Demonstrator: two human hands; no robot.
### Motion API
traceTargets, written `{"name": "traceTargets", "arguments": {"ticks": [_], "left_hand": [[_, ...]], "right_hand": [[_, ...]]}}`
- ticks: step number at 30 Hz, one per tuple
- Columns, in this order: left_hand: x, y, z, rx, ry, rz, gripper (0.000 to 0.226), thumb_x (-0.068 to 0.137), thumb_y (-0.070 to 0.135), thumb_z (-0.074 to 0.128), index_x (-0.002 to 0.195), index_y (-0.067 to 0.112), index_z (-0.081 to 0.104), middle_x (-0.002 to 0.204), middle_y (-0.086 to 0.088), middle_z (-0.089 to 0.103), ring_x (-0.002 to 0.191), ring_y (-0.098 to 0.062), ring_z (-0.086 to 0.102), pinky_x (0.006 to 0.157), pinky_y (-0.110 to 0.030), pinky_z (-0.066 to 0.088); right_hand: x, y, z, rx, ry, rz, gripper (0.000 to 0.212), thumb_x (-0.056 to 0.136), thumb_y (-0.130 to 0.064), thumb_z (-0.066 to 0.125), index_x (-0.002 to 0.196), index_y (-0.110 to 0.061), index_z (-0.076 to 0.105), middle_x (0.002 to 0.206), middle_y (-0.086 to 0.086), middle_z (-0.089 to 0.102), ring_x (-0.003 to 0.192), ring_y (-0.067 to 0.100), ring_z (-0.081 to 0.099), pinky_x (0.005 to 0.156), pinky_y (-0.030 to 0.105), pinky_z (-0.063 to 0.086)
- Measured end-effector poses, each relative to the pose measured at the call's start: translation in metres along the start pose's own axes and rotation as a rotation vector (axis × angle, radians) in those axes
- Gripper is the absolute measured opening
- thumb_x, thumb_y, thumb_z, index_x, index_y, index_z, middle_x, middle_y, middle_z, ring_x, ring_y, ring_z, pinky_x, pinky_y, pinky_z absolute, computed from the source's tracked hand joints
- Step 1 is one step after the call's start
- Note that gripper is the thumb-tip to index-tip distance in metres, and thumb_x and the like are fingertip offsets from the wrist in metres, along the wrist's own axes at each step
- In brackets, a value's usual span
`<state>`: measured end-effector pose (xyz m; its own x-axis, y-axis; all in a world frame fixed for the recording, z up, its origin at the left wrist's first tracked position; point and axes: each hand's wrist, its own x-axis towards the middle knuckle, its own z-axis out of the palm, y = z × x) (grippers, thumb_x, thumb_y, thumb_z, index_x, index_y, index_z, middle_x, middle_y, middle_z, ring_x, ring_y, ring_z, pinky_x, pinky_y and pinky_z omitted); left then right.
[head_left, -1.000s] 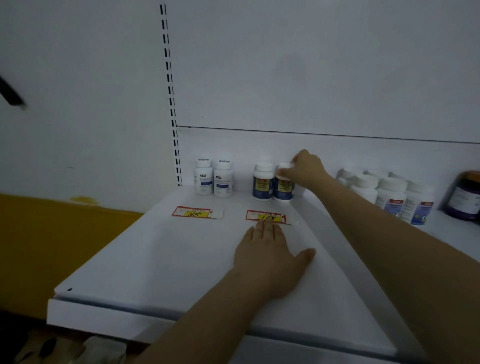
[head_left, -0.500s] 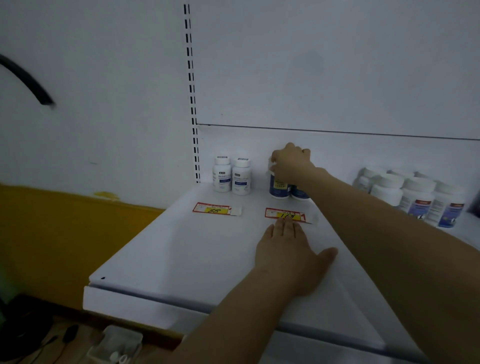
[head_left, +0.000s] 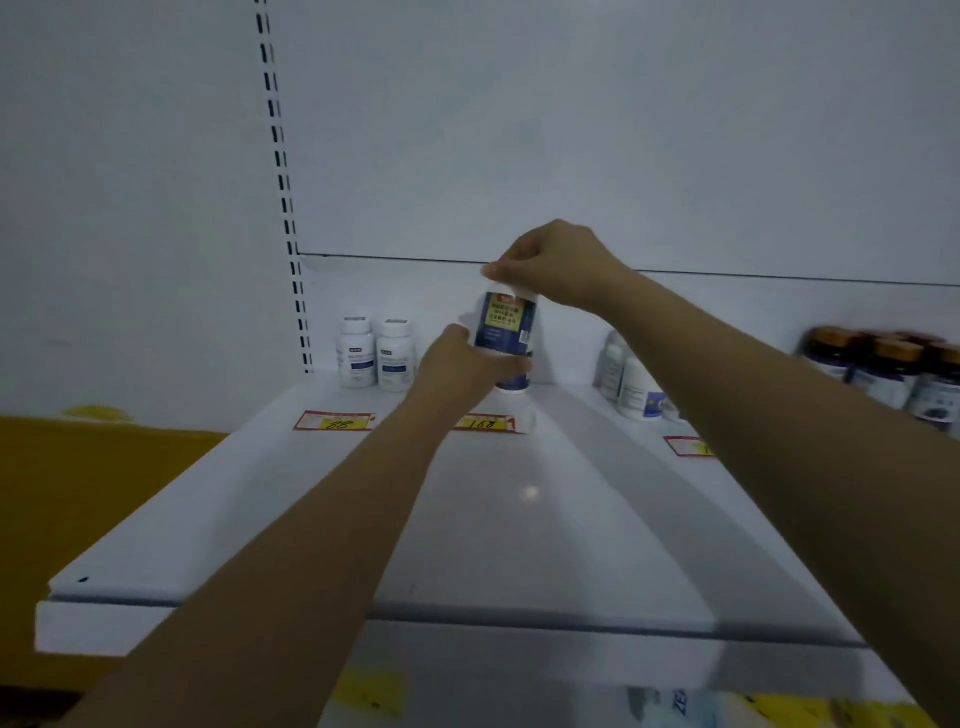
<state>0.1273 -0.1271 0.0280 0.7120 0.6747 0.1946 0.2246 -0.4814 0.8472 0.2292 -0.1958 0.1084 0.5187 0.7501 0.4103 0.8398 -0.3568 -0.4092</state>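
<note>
Item in hand: one blue-labelled bottle (head_left: 506, 322), a cylindrical body of smooth plastic with a glossy dark blue wrap and a yellow panel of print too small to read. It is held clear of the shelf (head_left: 260, 519), in the air at the far middle, just in front of the back panel. Its long axis runs near vertical, cap end up, label facing the near side. The right hand (head_left: 561, 265) pinches the cap from above, fingers curled down over it so that the cap is mostly hidden. The left hand (head_left: 462, 364) curls round the bottle's lower end from the left, thumb against the side wall. A second dark bottle (head_left: 515, 383) stands on the shelf directly below; whether the left hand also touches it cannot be told. The shelf is flat white painted metal with a dull sheen and a folded front lip. Two white bottles (head_left: 374, 356) with matt white screw caps stand upright at far left, touching. Two red-and-yellow price tags (head_left: 335, 422) lie flat nearer. More white bottles (head_left: 636, 389) and brown-capped dark jars (head_left: 883, 374) stand at the right.
</note>
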Motion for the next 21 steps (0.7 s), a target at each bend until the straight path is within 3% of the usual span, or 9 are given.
{"name": "traceTargets", "arguments": {"ticks": [3,6,8,11,14,17,18,21], "left_hand": [[0.001,-0.005,0.010,-0.097,-0.096,0.049,0.043,0.080,0.025,0.074,0.118,0.011,0.059,0.105,-0.005,0.064,0.079,-0.011,0.054,0.061,-0.016,0.038],[-0.003,-0.014,0.017,-0.150,-0.093,0.063,0.034,0.079,0.024,0.075,0.109,0.015,0.061,0.089,0.003,0.062,0.071,-0.002,0.053,0.056,-0.010,0.040],[-0.005,-0.018,0.020,-0.165,-0.062,0.057,0.040,0.078,0.028,0.075,0.113,0.013,0.061,0.092,0.001,0.063,0.074,-0.006,0.055,0.058,-0.012,0.041],[-0.007,-0.018,0.022,-0.128,-0.069,0.053,0.047,0.077,0.033,0.075,0.117,0.013,0.061,0.096,-0.001,0.062,0.081,-0.012,0.056,0.060,-0.014,0.041],[-0.005,-0.016,0.021,-0.155,-0.177,0.016,0.047,0.078,0.032,0.074,0.119,0.014,0.059,0.101,-0.005,0.063,0.091,-0.019,0.059,0.081,-0.026,0.051],[-0.004,-0.015,0.017,-0.195,-0.231,-0.008,0.047,0.080,0.023,0.074,0.122,0.011,0.058,0.110,-0.011,0.065,0.104,-0.026,0.060,0.099,-0.038,0.047],[-0.004,-0.016,0.016,-0.199,-0.221,0.007,0.044,0.080,0.021,0.074,0.120,0.011,0.059,0.108,-0.010,0.065,0.101,-0.025,0.060,0.096,-0.036,0.048],[-0.003,-0.019,0.014,-0.221,-0.162,0.062,0.037,0.079,0.019,0.075,0.113,0.014,0.060,0.097,0.000,0.063,0.079,-0.009,0.059,0.068,-0.015,0.044]], "right_hand": [[-0.013,0.013,0.007,-0.015,-0.042,0.028,0.041,0.088,-0.049,0.060,0.109,-0.015,0.071,0.109,0.001,0.068,0.093,0.010,0.054,0.072,0.020,0.041],[-0.022,0.027,0.015,0.057,-0.028,0.071,0.045,0.090,-0.051,0.056,0.114,-0.016,0.068,0.116,0.002,0.066,0.105,0.015,0.057,0.086,0.026,0.045],[-0.025,0.036,0.021,0.212,-0.068,0.126,0.045,0.093,-0.048,0.054,0.118,-0.013,0.065,0.118,0.005,0.065,0.110,0.021,0.059,0.097,0.035,0.048],[-0.029,0.042,0.030,0.406,-0.102,0.178,0.034,0.094,-0.035,0.057,0.118,-0.011,0.062,0.113,0.009,0.065,0.105,0.024,0.063,0.091,0.039,0.055],[-0.030,0.045,0.033,0.436,-0.060,0.164,0.033,0.093,-0.033,0.058,0.116,-0.010,0.063,0.111,0.008,0.065,0.101,0.022,0.064,0.085,0.034,0.057],[-0.031,0.047,0.033,0.463,-0.035,0.142,0.033,0.093,-0.032,0.059,0.117,-0.011,0.063,0.112,0.008,0.065,0.101,0.022,0.064,0.086,0.035,0.056],[-0.031,0.048,0.033,0.492,-0.034,0.140,0.033,0.093,-0.031,0.058,0.118,-0.011,0.062,0.113,0.008,0.064,0.101,0.022,0.063,0.087,0.034,0.056],[-0.032,0.047,0.033,0.575,-0.037,0.139,0.032,0.094,-0.030,0.057,0.119,-0.010,0.058,0.115,0.008,0.063,0.102,0.020,0.063,0.085,0.029,0.056]]}}
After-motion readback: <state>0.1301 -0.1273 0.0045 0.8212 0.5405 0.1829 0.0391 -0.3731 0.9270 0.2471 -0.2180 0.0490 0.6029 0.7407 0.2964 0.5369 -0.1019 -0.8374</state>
